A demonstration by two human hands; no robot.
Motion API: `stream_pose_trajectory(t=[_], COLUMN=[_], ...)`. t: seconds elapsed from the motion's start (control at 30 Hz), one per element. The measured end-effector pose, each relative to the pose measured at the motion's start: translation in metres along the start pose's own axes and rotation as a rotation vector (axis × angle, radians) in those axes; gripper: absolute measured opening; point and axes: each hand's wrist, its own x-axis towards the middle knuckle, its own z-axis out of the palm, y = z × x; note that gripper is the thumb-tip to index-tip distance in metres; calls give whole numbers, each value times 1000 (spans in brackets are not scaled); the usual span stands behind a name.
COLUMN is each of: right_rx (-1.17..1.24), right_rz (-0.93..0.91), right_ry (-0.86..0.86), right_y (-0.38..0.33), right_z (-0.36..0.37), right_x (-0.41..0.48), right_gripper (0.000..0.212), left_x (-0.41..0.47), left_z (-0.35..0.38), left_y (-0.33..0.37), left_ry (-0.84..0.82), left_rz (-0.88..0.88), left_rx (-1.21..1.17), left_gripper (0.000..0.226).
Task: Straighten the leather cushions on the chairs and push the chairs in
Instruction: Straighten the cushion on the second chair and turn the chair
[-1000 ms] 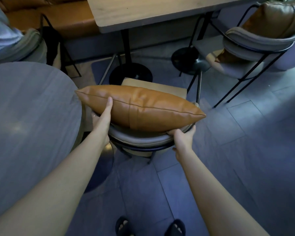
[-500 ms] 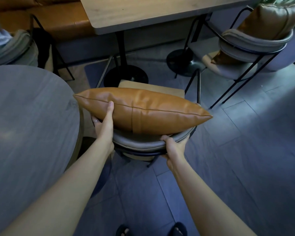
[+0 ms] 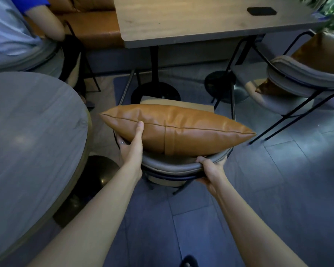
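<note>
Open floor rightward (round table close on the left).

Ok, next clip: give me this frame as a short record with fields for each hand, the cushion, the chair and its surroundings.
left hand: grips the tan leather cushion near its left end, thumb on top
right hand: closed on the chair backrest
cushion: lying lengthwise on top of the backrest
chair: seat faces the rectangular wooden table, not yet under it
nearby: round grey table on the left; second chair with its own cushion on the right
</note>
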Motion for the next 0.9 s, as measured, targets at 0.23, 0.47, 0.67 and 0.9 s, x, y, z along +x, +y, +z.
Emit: stream_pose_trajectory(t=[0.23, 0.47, 0.67, 0.9], right_rx=[-112, -210, -272, -291], right_rz=[-18, -33, -50, -42], right_ry=[-76, -129, -154, -155], right_y=[-38, -77, -107, -140], right_z=[-18, -19, -7, 11], right_x=[40, 79, 111, 149], right_gripper=[94, 50, 34, 33], left_x=[6, 20, 42, 70], left_z=[18, 46, 70, 97], left_y=[8, 14, 21, 36], left_ry=[-50, -66, -50, -63], left_rz=[9, -40, -15, -39], left_rx=[25, -6, -56, -85], left_gripper=[118, 132, 117, 123])
